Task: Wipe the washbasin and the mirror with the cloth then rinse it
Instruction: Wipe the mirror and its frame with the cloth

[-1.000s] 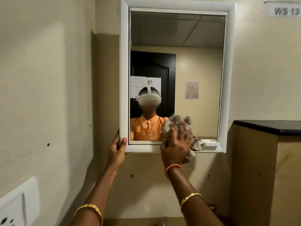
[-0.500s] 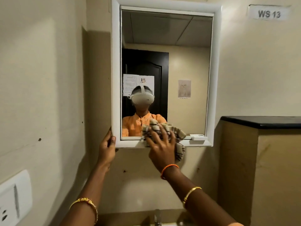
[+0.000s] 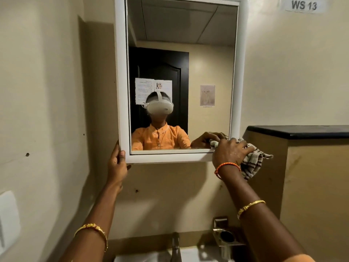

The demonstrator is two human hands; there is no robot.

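While your left hand (image 3: pixel 117 163) grips the mirror (image 3: pixel 181 76) frame's lower-left corner, your right hand (image 3: pixel 229 152) presses the cloth (image 3: pixel 253 163) at its lower-right corner.

The left hand (image 3: pixel 117 163) grips the lower left corner of the white-framed mirror (image 3: pixel 120 76). The right hand (image 3: pixel 229 153) presses a striped cloth (image 3: pixel 252 163) against its lower right corner, above the washbasin (image 3: pixel 151 257).

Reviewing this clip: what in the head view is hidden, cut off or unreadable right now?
- Mirror: top of its frame is cut off by the picture's upper edge.
- Washbasin: only a rim strip shows; the bottom edge cuts the bowl.
- Mirror's lower right corner: covered by the right hand and cloth.
- Right hand's grip: how the fingers lie on the cloth is unclear.
- Reflected notices: print too small to read.
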